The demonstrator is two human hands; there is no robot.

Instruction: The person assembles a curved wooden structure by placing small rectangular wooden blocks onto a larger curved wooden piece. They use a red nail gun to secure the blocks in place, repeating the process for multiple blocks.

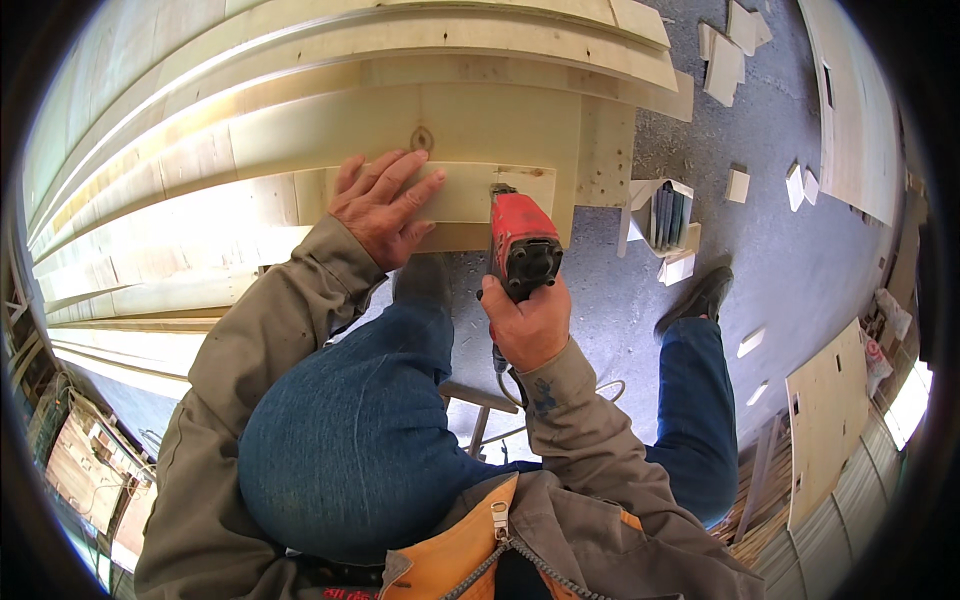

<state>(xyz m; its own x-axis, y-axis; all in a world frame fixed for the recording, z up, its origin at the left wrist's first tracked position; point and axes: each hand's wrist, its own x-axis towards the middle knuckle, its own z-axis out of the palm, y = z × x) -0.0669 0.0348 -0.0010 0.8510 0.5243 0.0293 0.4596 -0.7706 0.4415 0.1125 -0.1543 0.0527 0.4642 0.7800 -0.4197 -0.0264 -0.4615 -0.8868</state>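
Note:
My right hand (530, 322) is wrapped round the handle of a red and black pneumatic nail gun (524, 232). Its nose rests on or just above a narrow pale wooden strip (465, 190) near the strip's right end. Fingers spread, my left hand (384, 202) lies flat on the strip's left part, against the wide board (300, 128) under it. A dark knot shows in that board just beyond my fingertips. From the gun's handle a thin air hose (610, 388) trails down behind my right wrist.
Long boards (480, 40) are stacked beyond and to the left. On the grey floor at right stand a small box of nail strips (662, 215) and several wood offcuts (724, 68). Plywood sheets (828, 420) lean at the far right. My right foot (694, 300) is near the box.

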